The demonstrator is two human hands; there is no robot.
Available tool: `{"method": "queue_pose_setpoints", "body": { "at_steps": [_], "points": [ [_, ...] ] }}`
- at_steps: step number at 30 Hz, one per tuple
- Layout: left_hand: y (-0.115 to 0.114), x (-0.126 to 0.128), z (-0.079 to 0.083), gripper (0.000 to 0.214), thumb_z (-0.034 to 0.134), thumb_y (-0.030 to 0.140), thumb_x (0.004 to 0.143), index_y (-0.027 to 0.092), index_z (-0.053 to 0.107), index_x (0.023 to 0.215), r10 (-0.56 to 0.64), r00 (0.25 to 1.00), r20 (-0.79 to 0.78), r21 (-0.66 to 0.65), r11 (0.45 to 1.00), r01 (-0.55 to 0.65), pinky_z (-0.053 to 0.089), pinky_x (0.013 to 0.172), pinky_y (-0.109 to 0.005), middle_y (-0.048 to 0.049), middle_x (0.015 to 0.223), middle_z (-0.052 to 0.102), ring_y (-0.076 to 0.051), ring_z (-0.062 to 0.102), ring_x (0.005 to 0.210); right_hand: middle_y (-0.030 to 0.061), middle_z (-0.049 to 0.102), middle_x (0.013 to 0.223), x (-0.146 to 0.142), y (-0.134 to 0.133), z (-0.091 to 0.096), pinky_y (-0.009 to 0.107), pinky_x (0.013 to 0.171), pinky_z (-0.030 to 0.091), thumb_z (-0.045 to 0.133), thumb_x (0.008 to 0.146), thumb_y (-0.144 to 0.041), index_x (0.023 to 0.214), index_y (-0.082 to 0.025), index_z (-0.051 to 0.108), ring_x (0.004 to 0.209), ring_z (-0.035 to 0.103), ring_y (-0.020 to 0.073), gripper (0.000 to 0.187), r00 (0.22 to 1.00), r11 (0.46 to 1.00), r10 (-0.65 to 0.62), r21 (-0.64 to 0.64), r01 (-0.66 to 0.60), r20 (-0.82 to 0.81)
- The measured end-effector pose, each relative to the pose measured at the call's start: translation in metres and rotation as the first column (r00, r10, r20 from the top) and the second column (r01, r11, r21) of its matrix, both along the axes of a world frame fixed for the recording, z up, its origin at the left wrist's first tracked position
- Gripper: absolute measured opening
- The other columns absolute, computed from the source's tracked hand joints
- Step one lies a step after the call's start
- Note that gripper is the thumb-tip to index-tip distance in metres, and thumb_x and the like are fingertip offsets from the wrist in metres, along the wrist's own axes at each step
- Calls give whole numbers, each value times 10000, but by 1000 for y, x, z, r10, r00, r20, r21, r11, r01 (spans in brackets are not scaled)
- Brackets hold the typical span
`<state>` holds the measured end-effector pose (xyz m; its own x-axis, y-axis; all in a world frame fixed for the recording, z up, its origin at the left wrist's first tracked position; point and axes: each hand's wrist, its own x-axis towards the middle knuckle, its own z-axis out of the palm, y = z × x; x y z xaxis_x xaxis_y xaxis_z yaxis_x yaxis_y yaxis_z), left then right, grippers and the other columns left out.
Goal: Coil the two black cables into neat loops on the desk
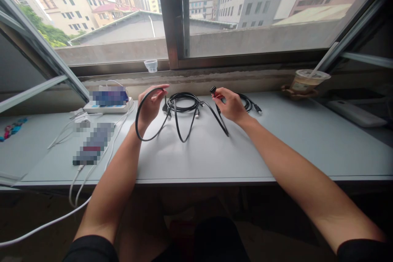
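A black cable (183, 141) hangs in loose bends between my two hands, above the white table. My left hand (149, 104) is closed on one part of it, and a loop droops beside that wrist. Between the fingertips of my right hand (229, 104) is the cable's black plug end (213, 89), pointing up and left. Behind the hanging bends lies a coiled black cable (183, 102) on the table. A further black coil, partly hidden by my right hand, ends in a plug (257, 109) to the right.
On the left are a white power strip (107, 106), a blurred phone-like device (95, 143) and white cords. A cup of drink with a straw (310, 81) stands at the back right. A small clear plastic cup (151, 65) sits on the window ledge.
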<state>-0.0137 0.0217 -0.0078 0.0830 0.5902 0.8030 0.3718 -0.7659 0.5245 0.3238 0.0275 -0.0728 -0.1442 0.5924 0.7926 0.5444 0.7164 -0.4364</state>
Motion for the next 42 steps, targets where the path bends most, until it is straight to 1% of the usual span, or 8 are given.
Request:
{"method": "queue_pose_setpoints", "body": {
  "at_steps": [3,9,14,20,30,35,38,42],
  "points": [
    [1,2,-9,353,739,513,936,219,826,1111,-45,998,-51,-134,990,37,632,792,-280,-80,1018,795,-183,737,891,65,778,1007,-1,-2,3,437,894,634,636,977,-340,1060,-247,674,859,741,241,130,999,1000,2,-18,-2,-40],
    [1,5,-11,372,770,499,903,197,817,1114,-125,988,88,-259,955,144,664,788,-292,-84,1053,783,-184,745,919,73,783,966,-2,-5,6,444,829,673,658,973,-438,1051,-241,687,842,753,251,213,994,998,1,-62,-8,-112],
    [1,4,-11,360,772,483,904,182,801,1099,-139,982,126,-274,947,169,671,780,-288,-81,1020,772,-169,735,893,63,762,932,-3,-4,6,438,788,676,663,975,-437,1037,-240,684,827,760,253,208,984,998,-21,-70,9,-174],
    [6,1,-12,347,778,477,892,174,805,1057,-107,987,123,-242,961,134,663,716,-260,-88,1065,767,-157,720,875,72,753,986,-3,-4,5,413,758,673,677,956,-389,1012,-234,690,827,749,243,166,981,997,-74,-47,67,-181],
    [5,1,-11,332,795,476,874,180,809,1023,-88,988,130,-232,966,116,653,700,-257,-85,1031,767,-156,711,851,61,757,955,-4,-5,7,417,801,661,689,916,-319,919,-249,658,836,750,244,77,983,997,-64,-46,57,-174],
    [7,-2,-13,368,802,511,865,171,784,1003,-83,988,133,-236,965,113,639,650,-243,-91,1017,748,-167,709,850,43,739,875,-3,-5,7,424,838,634,701,878,-274,870,-245,653,810,733,241,57,988,997,-78,-34,74,-136],
    [7,-2,-13,392,801,537,864,170,749,991,-95,982,163,-245,960,134,638,636,-248,-85,1004,729,-166,706,834,53,752,912,-3,-7,9,434,856,631,695,861,-256,854,-241,669,847,729,243,30,996,999,-33,-6,32,-86],
    [4,0,-10,409,777,573,882,188,688,989,-83,972,220,-239,961,136,626,614,-223,-47,913,696,-141,701,773,73,763,1004,-7,-13,10,377,703,649,695,867,-297,859,-246,696,919,729,246,51,995,994,99,-51,-100,-19]
  ]
}}
